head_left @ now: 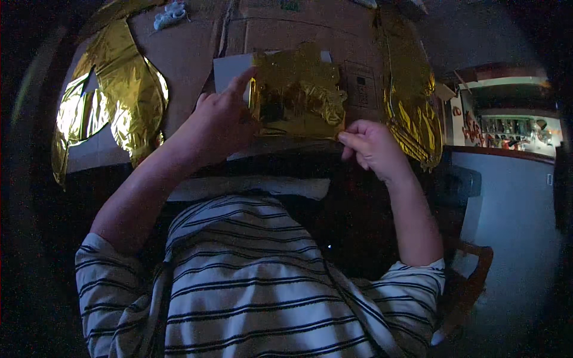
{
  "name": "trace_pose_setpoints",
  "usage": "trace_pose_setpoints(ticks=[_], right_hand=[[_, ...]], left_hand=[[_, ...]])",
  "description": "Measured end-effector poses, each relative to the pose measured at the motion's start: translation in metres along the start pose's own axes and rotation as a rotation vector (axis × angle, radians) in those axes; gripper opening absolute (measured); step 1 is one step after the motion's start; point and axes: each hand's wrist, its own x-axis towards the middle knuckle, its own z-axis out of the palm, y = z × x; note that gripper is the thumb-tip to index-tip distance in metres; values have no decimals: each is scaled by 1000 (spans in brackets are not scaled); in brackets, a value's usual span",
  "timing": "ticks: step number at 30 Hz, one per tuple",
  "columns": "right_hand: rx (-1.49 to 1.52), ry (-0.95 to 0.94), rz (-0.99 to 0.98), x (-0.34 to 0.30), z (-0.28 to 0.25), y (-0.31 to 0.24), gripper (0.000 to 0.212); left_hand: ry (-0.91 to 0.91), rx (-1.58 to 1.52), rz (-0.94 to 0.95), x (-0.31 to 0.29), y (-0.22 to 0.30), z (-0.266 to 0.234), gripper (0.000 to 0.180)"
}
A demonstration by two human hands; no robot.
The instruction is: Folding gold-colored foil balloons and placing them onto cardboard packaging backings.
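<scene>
A crinkled gold foil sheet (298, 110) lies over a white card or board (231, 70), whose pale edge shows at the upper left. My left hand (224, 116) rests at the left side of the foil, index finger stretched out along its edge; the other fingers are partly in shadow. At the near right corner, my right hand (370, 146) pinches the edge of the foil between thumb and fingers. The foil is bunched and wrinkled near that right side and smoother toward the near edge.
Brown cardboard (179, 53) covers the work surface. A large cut piece of gold foil (128, 89) drapes over its left side, another foil piece (412, 113) over its right. A crumpled whitish wad (171, 15) sits at the far left. A wooden chair (471, 268) stands at the right.
</scene>
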Motion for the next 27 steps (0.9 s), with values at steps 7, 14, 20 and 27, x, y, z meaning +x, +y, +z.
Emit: trace_pose_setpoints(ticks=[7, 14, 20, 27], right_hand=[[-70, 2, 16, 6, 4, -1, 20], [-218, 130, -30, 0, 18, -6, 23], [-238, 142, -64, -1, 19, -4, 25], [-265, 216, -141, -1, 26, 2, 25]], left_hand=[[6, -39, -67, 0, 4, -2, 78], [-91, -138, -95, 4, 0, -2, 74], [51, 52, 127, 0, -25, 19, 74], [55, -61, 31, -1, -6, 6, 72]])
